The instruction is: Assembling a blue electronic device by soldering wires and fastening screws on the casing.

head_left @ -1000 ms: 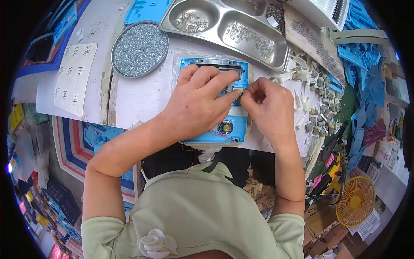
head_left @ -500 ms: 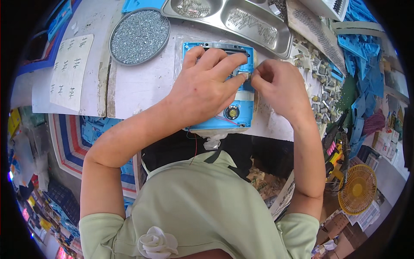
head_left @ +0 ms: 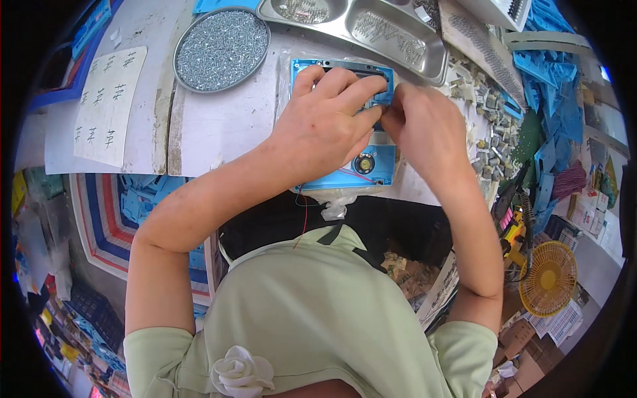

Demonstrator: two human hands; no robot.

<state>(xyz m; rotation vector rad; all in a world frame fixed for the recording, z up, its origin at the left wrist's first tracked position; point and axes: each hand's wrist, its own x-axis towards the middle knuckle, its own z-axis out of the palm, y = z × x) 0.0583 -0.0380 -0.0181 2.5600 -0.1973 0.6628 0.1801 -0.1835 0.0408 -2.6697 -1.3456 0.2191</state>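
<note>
Head view: we see the left hand (head_left: 325,126) spread across a light-blue rectangular plastic casing (head_left: 381,156) on the white tabletop (head_left: 219,132). The right hand (head_left: 428,129) curls in at the casing's right side; we can't tell whether it pinches anything. We note a round black speaker (head_left: 364,163) inside, and a round grey dish (head_left: 212,89) of silvery pieces (head_left: 222,50) nearby.

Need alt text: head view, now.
A person's left hand is over a blue plastic housing on a table; the right hand is at its right side. Beyond are a round dish of small metal parts and a steel tray.
</note>
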